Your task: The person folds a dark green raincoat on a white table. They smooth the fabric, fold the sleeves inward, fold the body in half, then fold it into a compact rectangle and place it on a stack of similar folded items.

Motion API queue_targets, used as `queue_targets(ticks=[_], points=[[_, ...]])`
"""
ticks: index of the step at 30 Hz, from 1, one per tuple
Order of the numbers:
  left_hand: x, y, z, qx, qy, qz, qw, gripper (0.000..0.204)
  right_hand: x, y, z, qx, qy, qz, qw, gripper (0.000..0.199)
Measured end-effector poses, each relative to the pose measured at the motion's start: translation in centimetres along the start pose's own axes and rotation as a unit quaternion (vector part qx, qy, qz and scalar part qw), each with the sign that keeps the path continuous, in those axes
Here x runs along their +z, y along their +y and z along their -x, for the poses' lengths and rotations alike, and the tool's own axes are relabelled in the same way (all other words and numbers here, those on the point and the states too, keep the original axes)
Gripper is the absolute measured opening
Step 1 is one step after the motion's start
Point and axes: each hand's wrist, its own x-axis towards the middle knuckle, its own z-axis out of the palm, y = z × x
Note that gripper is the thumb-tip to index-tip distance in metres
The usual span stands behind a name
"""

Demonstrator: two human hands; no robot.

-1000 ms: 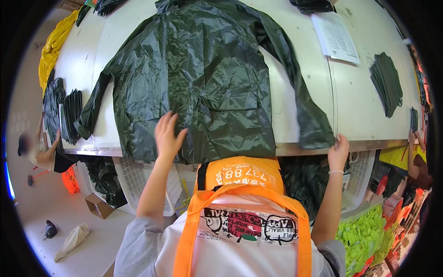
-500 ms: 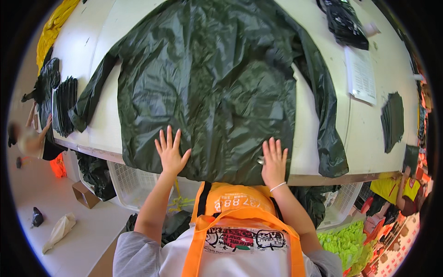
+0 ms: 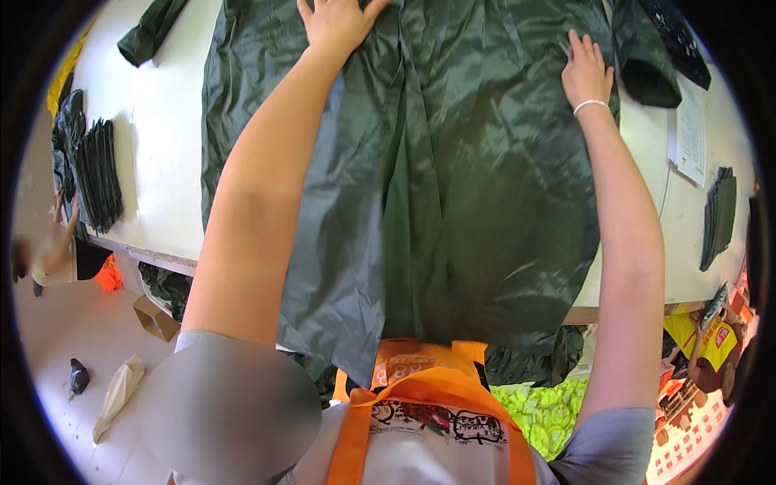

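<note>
A dark green, shiny raincoat [image 3: 501, 202] lies spread before me, its lower part draping over the near table edge against my front. My left hand [image 3: 338, 23] rests on the cloth at the upper middle, fingers spread, partly cut off by the picture's edge. Farther right, my right hand [image 3: 588, 73] lies on the coat's right side with its fingers stretched out and its thumb hidden. A small metal tool [image 3: 565, 49] pokes out beside its index finger, apparently tucked in the hand; its kind is too small to tell. One sleeve [image 3: 651, 69] lies beyond this hand.
Folded dark pieces stand in a stack [image 3: 99, 178] at the table's left, with another stack [image 3: 718, 218] at the right. A paper sheet [image 3: 689, 137] lies near a black bundle [image 3: 679, 40]. Two other people work at the sides. Bright green cloth [image 3: 537, 412] sits below the table.
Both my hands have moved forward, away from the coat's hem, and farther apart. The coat's lower part now reaches nearer me, over the table edge. The metal piece stays beside my right hand.
</note>
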Motion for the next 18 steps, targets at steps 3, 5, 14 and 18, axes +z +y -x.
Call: queue_targets(ticks=[3,5,14,18], points=[[-1.4,0.9,2.6,0.047,-0.008,0.044,0.998,0.075,-3.3,-1.6,2.9,-0.032,0.013,-0.165,0.986,0.038],[-5.6,1.6,8.2,0.107,-0.107,0.091,0.984,0.069,-7.6,-3.0,9.8,-0.100,-0.025,-0.222,0.970,0.043],[-16.6,5.2,31.1,0.367,-0.313,0.193,0.855,0.060,-17.2,-4.9,31.3,0.047,-0.125,-0.355,0.925,0.042],[-16.3,5.6,31.0,0.277,-0.350,0.339,0.828,0.026,-19.4,-6.7,33.3,0.169,-0.228,-0.474,0.833,0.025]])
